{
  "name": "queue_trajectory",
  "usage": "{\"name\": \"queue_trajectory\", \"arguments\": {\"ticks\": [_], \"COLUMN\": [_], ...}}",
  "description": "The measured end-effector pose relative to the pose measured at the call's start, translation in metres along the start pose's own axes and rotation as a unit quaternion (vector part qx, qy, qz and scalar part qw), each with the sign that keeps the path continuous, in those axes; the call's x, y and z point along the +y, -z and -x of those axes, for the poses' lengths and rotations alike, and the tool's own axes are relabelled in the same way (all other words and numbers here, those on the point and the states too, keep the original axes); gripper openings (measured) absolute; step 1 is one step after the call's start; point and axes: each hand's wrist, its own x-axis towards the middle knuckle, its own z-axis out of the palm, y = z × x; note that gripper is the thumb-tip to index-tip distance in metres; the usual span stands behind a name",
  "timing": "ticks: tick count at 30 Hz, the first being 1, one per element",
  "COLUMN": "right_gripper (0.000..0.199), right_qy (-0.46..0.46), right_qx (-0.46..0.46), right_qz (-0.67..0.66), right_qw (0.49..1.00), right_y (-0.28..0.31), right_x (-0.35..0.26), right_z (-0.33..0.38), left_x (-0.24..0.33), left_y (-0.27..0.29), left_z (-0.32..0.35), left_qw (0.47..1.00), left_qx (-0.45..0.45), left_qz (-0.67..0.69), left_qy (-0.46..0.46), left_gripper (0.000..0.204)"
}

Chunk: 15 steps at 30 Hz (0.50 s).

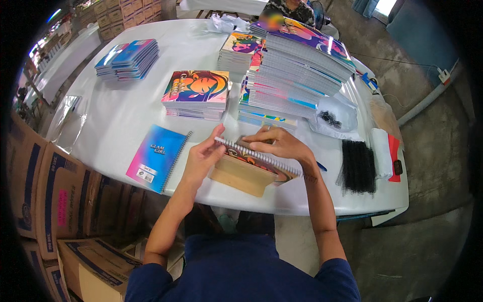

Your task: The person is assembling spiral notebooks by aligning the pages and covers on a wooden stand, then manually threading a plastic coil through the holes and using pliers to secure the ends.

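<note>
A spiral notebook [251, 159] with an orange and dark patterned cover stands tilted near the front edge of the table, its wire coil uppermost. Brown backing board faces me on its lower part. My left hand [204, 155] pinches the notebook's left end between thumb and fingers. Over the top, my right hand [282, 144] has its curled fingers on the coil, thumb partly hidden. Left of both hands lies a blue and pink spiral notebook [157, 156], flat on the table. A blue pen [321, 166] shows partly beside my right wrist.
Orange-covered books [196, 93] are piled ahead, and tall stacks of notebooks [297, 70] lean at the back right. Blue notebooks [128, 59] sit far left. Black wire coils [357, 166] lie at right, near a white bag [337, 118]. Cardboard boxes [70, 191] stand left; another person sits behind the table.
</note>
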Motion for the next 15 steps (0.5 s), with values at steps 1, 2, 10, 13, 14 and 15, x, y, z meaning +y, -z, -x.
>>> {"name": "queue_trajectory", "arguments": {"ticks": [1, 2, 10, 13, 14, 15], "right_gripper": [0.042, 0.042, 0.040, 0.039, 0.039, 0.039], "right_qy": [-0.007, -0.014, 0.053, -0.001, -0.001, -0.001], "right_qx": [0.013, 0.026, 0.036, 0.018, 0.029, 0.040], "right_qz": [-0.034, -0.068, -0.220, 0.029, 0.045, 0.062], "right_qw": [0.999, 0.997, 0.973, 0.999, 0.999, 0.997], "right_y": [0.003, 0.008, 0.001, -0.005, -0.005, -0.004], "right_x": [0.006, 0.011, 0.004, -0.001, 0.004, 0.012], "right_z": [-0.003, -0.004, -0.006, -0.024, -0.022, -0.018], "left_x": [0.000, 0.001, 0.005, 0.003, 0.005, 0.008], "left_y": [0.000, -0.002, 0.001, 0.006, 0.006, 0.005], "left_z": [-0.004, -0.005, -0.001, -0.003, -0.003, -0.002], "left_qw": [1.000, 1.000, 1.000, 0.999, 0.999, 0.999], "left_qx": [0.000, -0.007, -0.026, -0.032, -0.034, -0.037], "left_qz": [0.014, 0.016, -0.014, -0.035, -0.032, -0.029], "left_qy": [-0.008, -0.003, 0.005, 0.021, 0.008, -0.005], "left_gripper": [0.054, 0.053, 0.050, 0.050, 0.050, 0.051]}}
